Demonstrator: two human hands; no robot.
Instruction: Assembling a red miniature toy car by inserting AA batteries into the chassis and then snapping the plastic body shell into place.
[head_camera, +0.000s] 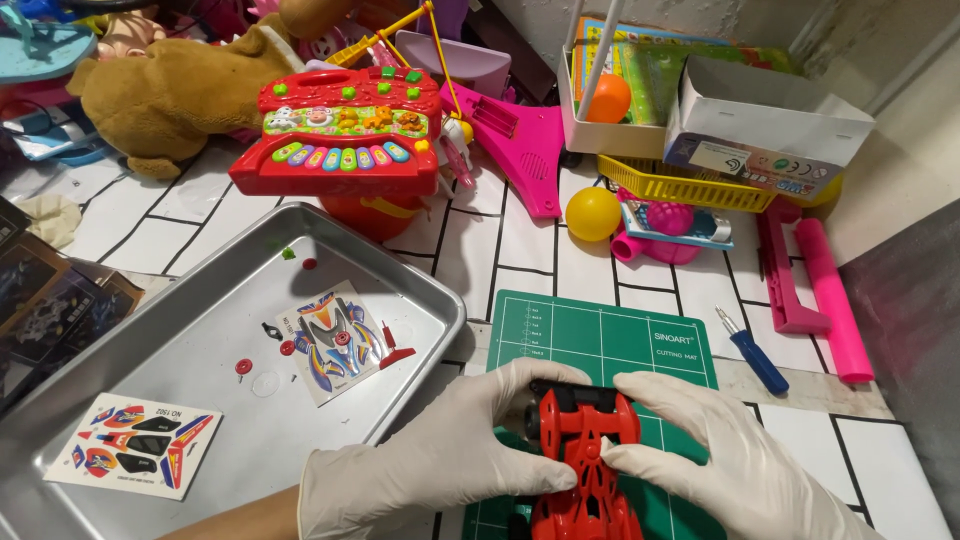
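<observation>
Both my hands wear white gloves and grip a red toy car body (585, 465) with black wheels, held over a green cutting mat (600, 335). My left hand (440, 460) clasps the car's left side, thumb on top. From the right, my right hand (730, 450) presses on the car with fingers curled over its edge. The car's lower part runs out of the frame.
A metal tray (200, 300) to the left holds two sticker sheets (135, 445) and small red parts. A blue-handled screwdriver (752, 352) lies right of the mat. Toys crowd the back: a red toy keyboard (340, 130), a yellow ball (592, 213), a pink guitar, boxes, a plush animal.
</observation>
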